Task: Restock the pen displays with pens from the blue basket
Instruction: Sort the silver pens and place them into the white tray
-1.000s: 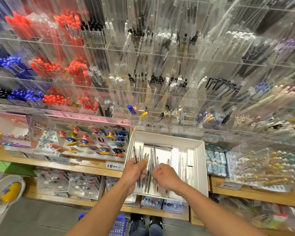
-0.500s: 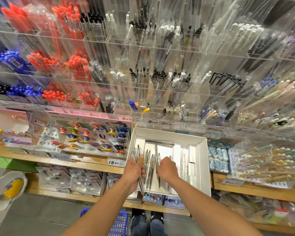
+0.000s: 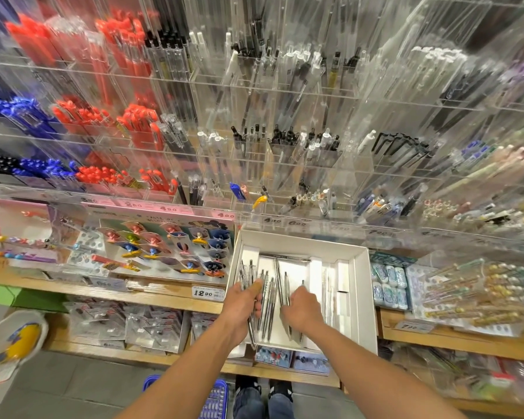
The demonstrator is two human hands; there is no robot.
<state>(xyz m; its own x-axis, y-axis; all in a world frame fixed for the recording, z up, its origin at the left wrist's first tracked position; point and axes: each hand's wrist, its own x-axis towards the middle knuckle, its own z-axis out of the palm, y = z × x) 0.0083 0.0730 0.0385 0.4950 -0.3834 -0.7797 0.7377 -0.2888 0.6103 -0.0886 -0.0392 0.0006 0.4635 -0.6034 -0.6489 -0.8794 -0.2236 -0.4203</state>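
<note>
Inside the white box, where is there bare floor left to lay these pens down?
In the white box, bare floor shows between the left hand's pens and the right hand, and just above the right hand. The left side is crowded with pens; white dividers and clear tubes fill the right.

Bright, even overhead store lighting; shadows faint and soft. Strong glare and reflections across the clear acrylic pen racks (image 3: 285, 122). Motion blur heaviest toward upper corners and right edge. Wide-angle bending of shelf (image 3: 164, 300) lines at frame margins. Centre white tray (image 3: 360, 297) reasonably sharp.
</note>
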